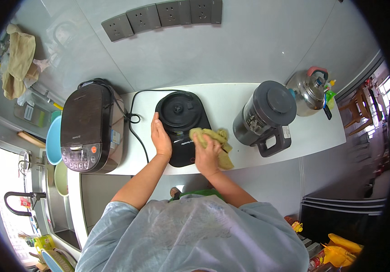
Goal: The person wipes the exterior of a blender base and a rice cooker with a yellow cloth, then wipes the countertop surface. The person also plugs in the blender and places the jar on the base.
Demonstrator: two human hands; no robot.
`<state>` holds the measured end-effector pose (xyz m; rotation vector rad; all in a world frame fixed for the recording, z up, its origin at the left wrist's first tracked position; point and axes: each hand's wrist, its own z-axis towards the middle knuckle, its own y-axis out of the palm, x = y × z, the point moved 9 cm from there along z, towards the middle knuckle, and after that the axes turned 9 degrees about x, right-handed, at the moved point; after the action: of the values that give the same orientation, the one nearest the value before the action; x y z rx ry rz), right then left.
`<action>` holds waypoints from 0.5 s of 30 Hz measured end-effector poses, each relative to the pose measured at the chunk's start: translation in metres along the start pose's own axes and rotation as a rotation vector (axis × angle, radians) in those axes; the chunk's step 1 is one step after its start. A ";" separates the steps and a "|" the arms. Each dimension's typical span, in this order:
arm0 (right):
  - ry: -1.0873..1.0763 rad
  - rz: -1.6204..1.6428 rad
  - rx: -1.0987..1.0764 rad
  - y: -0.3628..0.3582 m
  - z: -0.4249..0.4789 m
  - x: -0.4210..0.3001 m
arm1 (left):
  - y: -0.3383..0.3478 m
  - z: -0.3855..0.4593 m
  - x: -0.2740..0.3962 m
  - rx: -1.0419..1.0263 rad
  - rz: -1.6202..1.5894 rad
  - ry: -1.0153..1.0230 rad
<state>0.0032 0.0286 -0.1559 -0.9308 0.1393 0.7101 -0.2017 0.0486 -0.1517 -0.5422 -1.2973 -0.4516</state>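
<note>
A black blender base (183, 117) stands on the white countertop (215, 102) in front of me, its round jar seat facing up. My left hand (161, 135) lies flat along the base's left side, fingers straight and holding nothing. Bunched in my right hand (207, 153) is a yellow-green cloth (223, 137), pressed against the right side of the base; part of it hangs down toward the counter's front edge. To the right stands the blender jar (256, 119), with its dark lid on and its handle toward me.
A rice cooker (89, 129) stands on the left, and a black power cord (134, 131) runs between it and the base. A steel kettle (307, 93) is at the far right. Wall sockets (171, 15) line the wall. The sink (57, 204) lies at lower left.
</note>
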 end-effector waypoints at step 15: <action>-0.092 0.500 -0.075 0.032 -0.039 -0.093 | -0.002 -0.005 0.000 -0.427 -0.410 -0.297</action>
<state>-0.0809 -0.0357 -0.1642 -0.9416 0.2708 1.2257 -0.1991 0.0438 -0.1525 -0.7187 -1.6147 -1.0348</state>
